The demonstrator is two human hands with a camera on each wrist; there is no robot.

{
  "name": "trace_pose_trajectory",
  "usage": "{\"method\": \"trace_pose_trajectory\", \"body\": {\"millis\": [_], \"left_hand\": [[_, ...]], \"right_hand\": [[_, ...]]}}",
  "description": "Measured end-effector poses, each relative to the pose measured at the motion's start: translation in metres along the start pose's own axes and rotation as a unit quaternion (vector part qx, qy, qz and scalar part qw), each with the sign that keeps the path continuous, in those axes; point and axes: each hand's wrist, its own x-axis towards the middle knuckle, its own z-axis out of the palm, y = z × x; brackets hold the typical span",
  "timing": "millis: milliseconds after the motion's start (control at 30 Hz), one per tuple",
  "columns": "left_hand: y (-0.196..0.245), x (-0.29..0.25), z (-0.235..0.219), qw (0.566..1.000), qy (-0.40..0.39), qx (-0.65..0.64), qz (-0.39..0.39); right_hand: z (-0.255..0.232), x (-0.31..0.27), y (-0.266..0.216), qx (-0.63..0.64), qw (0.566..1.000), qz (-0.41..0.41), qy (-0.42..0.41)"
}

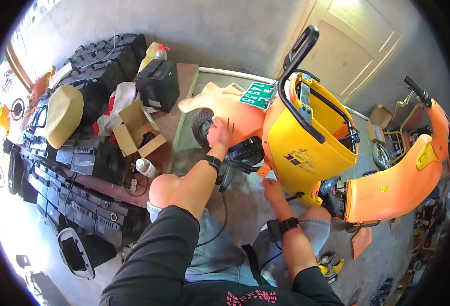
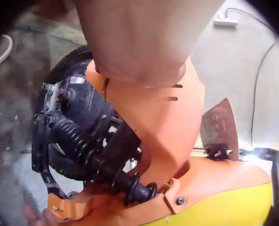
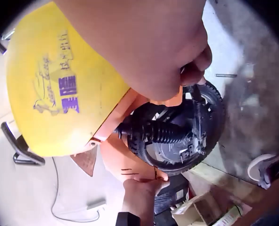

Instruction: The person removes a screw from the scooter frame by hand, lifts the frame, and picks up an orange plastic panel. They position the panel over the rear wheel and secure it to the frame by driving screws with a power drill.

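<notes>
An orange and yellow scooter body (image 1: 299, 148) stands in front of me, with a green number plate (image 1: 258, 95) on its orange rear fender (image 1: 242, 115). My left hand (image 1: 220, 135) grips the fender's edge beside the rear wheel (image 3: 212, 101); in the left wrist view that hand covers the upper fender. My right hand (image 1: 273, 191) has curled fingers close under an orange tab (image 2: 66, 207) at the body's lower edge. Whether those fingers pinch something small, I cannot tell. A black coil-spring shock absorber (image 2: 97, 160) shows between tab and wheel.
Black battery cases (image 1: 77, 199) line the left side, near an open cardboard box (image 1: 138, 127) and a white bottle (image 1: 146, 167). A cordless drill (image 1: 329, 265) lies on the floor at my right. The scooter's orange front section (image 1: 388, 188) extends to the right.
</notes>
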Motion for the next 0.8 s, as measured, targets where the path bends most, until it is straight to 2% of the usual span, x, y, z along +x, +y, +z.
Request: {"method": "trace_pose_trajectory", "body": {"millis": [33, 133, 200, 233, 267, 333, 500, 567, 700, 767, 800], "left_hand": [[-0.004, -0.002, -0.001, 1.0, -0.002, -0.011, 0.004], [-0.012, -0.003, 0.004, 1.0, -0.004, -0.023, 0.013], [-0.027, 0.007, 0.01, 0.992, 0.013, -0.123, 0.008], [-0.032, 0.012, 0.008, 0.983, -0.029, -0.181, -0.005], [-0.035, 0.01, 0.007, 0.985, -0.034, -0.167, 0.001], [-0.039, 0.004, 0.006, 0.944, -0.084, -0.318, -0.012], [-0.047, -0.004, 0.005, 0.966, -0.064, -0.249, 0.019], [-0.051, 0.006, 0.007, 0.968, -0.064, -0.241, 0.021], [-0.049, 0.001, 0.01, 0.963, -0.054, -0.265, 0.003], [-0.054, 0.009, 0.011, 0.959, -0.051, -0.278, -0.012], [-0.055, 0.013, 0.012, 0.957, -0.049, -0.286, -0.007]], "right_hand": [[-0.002, -0.002, -0.003, 0.14, 0.978, 0.152, -0.03], [0.023, -0.004, 0.015, 0.172, 0.978, 0.111, 0.028], [0.02, -0.007, 0.015, 0.233, 0.966, 0.108, 0.009], [0.018, -0.008, 0.013, 0.279, 0.955, 0.1, -0.015], [0.016, -0.01, 0.008, 0.293, 0.95, 0.105, -0.011], [0.011, -0.011, 0.001, 0.337, 0.934, 0.117, 0.017], [0.007, 0.008, 0.015, 0.354, 0.932, 0.08, 0.019], [0.006, 0.008, 0.013, 0.305, 0.949, 0.054, 0.061], [0.013, 0.027, 0.03, 0.288, 0.957, 0.033, 0.028], [0.013, 0.025, 0.029, 0.306, 0.95, 0.067, 0.006], [0.012, 0.025, 0.027, 0.303, 0.951, 0.058, 0.005]]}}
